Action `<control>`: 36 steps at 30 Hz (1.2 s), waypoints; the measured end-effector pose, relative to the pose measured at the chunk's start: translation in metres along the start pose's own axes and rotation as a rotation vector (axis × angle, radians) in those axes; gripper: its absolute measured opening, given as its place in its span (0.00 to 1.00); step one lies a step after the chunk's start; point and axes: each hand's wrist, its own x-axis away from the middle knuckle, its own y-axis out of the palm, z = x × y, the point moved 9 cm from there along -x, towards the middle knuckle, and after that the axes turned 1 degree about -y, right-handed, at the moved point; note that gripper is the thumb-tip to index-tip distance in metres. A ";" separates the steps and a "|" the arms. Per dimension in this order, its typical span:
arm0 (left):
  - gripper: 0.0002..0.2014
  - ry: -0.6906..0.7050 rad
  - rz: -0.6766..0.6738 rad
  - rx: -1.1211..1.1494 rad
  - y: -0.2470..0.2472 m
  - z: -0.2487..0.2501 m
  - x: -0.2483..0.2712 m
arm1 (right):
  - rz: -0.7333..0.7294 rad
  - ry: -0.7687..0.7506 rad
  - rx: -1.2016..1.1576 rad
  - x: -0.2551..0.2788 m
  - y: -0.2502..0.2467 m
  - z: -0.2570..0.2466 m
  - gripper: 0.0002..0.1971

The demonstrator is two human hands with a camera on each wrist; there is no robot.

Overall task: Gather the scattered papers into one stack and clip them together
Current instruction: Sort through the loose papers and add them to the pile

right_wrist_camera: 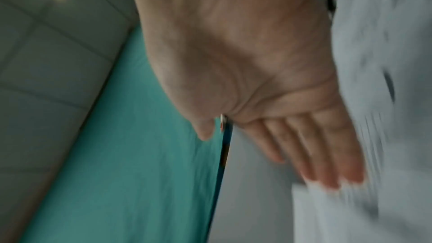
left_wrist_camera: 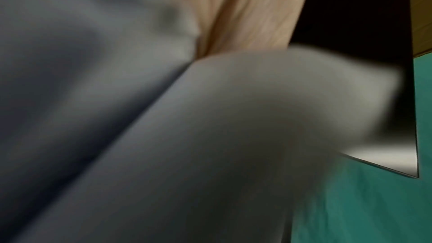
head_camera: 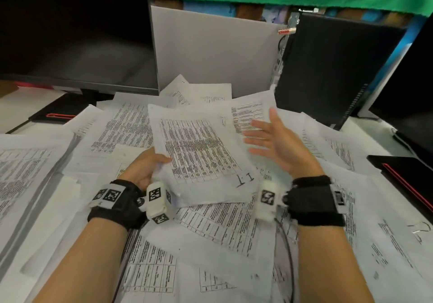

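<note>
Left hand (head_camera: 146, 168): at centre frame in the head view, thumb curled over the lower left edge of the lifted sheets (head_camera: 199, 152), fingers under them. You grip one corner area only.
Right hand (head_camera: 278, 142): right of centre, fingers straight and spread, palm facing the lifted sheets, holding nothing. Near their right edge; whether it touches, you cannot tell.
Papers (head_camera: 225, 223): scattered across the whole table (head_camera: 14, 106), overlapping at all angles from left edge to lower right. Monitor (head_camera: 77, 33) at upper left, dark computer case (head_camera: 332, 68) at upper right.
Clip: none seen in any view.
Risk, sag: held by one edge, the lifted sheets will likely droop and fan apart; bring your right hand under or against the far edge.
Risk, slide: loose pages near the lower edge of the frame could slip off the table if your forearms drag across them.
Risk, skew: squaring a crooked bundle in the air probably crumples corners; tap it on the table instead.
Risk, wrist views: both blurred, so finger placement there is unclear.
</note>
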 end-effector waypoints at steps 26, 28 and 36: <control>0.09 -0.017 -0.289 -0.307 0.055 0.049 0.063 | 0.742 -0.122 0.337 0.047 -0.169 -0.001 0.09; 0.06 -0.033 -0.317 -0.358 0.058 0.055 0.064 | 0.571 0.029 0.421 0.044 -0.171 0.013 0.08; 0.22 -0.239 -0.496 -0.775 0.067 0.021 0.075 | 0.357 0.181 0.663 0.029 -0.138 0.055 0.14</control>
